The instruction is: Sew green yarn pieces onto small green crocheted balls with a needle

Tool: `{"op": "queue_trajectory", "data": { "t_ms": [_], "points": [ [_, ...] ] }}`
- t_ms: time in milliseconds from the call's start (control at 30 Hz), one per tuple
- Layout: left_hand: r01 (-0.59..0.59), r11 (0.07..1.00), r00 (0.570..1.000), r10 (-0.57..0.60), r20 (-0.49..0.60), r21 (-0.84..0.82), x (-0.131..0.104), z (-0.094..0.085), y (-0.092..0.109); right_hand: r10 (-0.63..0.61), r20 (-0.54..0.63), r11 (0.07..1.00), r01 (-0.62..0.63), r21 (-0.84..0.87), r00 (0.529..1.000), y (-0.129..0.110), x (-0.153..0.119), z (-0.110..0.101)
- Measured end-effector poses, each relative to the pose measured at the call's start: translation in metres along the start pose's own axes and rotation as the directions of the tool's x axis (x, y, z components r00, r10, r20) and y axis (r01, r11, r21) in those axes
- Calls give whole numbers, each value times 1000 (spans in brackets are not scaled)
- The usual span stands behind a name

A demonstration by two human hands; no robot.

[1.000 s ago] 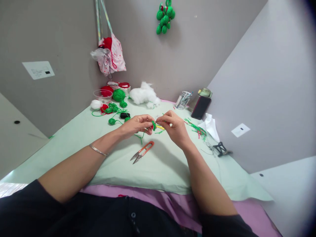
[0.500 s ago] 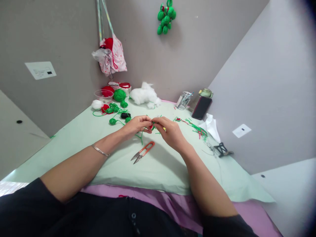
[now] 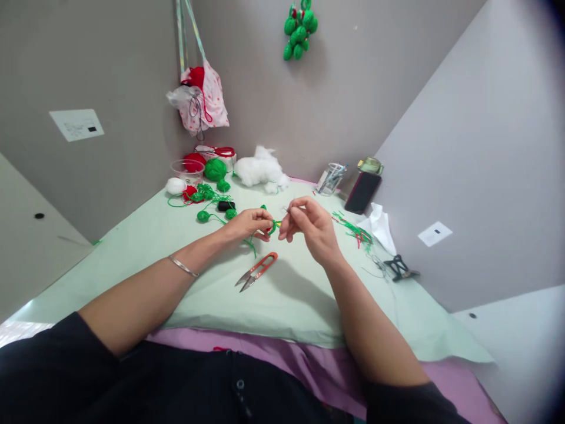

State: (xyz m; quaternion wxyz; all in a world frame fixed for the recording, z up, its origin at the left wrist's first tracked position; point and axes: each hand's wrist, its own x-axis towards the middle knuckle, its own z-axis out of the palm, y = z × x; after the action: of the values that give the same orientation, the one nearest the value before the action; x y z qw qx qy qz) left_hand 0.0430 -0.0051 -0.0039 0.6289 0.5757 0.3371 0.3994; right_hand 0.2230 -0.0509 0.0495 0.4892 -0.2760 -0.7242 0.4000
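Observation:
My left hand [image 3: 252,225] is closed in a pinch around a small crocheted piece of green and red yarn [image 3: 272,228]. A bit of yellow shows beside it, between the two hands. My right hand [image 3: 309,227] is raised just to the right, apart from the left, with thumb and forefinger pinched on a thin, needle-like thing [image 3: 285,209] too fine to make out fully. A green yarn tail [image 3: 252,245] hangs below my left hand. Thread snips with orange handles [image 3: 259,271] lie on the pale green cloth [image 3: 291,321] nearer my body.
Green yarn balls [image 3: 215,169], a clear tub [image 3: 188,171] and a black spool [image 3: 226,206] sit at the left back. White stuffing [image 3: 260,169] lies behind my hands. Yarn scraps [image 3: 356,229], a phone [image 3: 362,192], a cup of pens [image 3: 330,179] and a black stand [image 3: 400,268] are at right.
My right hand has drawn back from the crocheted piece, rising slightly up and to the right. My left hand still holds the piece in nearly the same place.

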Motion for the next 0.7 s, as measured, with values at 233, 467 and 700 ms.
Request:
{"op": "queue_trajectory", "data": {
  "t_ms": [233,467,700],
  "points": [
    [-23,1000,1000,23,-6,-4,-1,-5,6,-204,-467,977,150,-150,861,-5,12,-44],
    [-126,988,992,128,17,-90,-1,-8,6,-164,-164,900,79,-428,973,2,8,-32],
    [-166,983,982,172,80,-81,-3,-6,9,-189,44,636,157,-755,981,7,3,-20]
  ]
}}
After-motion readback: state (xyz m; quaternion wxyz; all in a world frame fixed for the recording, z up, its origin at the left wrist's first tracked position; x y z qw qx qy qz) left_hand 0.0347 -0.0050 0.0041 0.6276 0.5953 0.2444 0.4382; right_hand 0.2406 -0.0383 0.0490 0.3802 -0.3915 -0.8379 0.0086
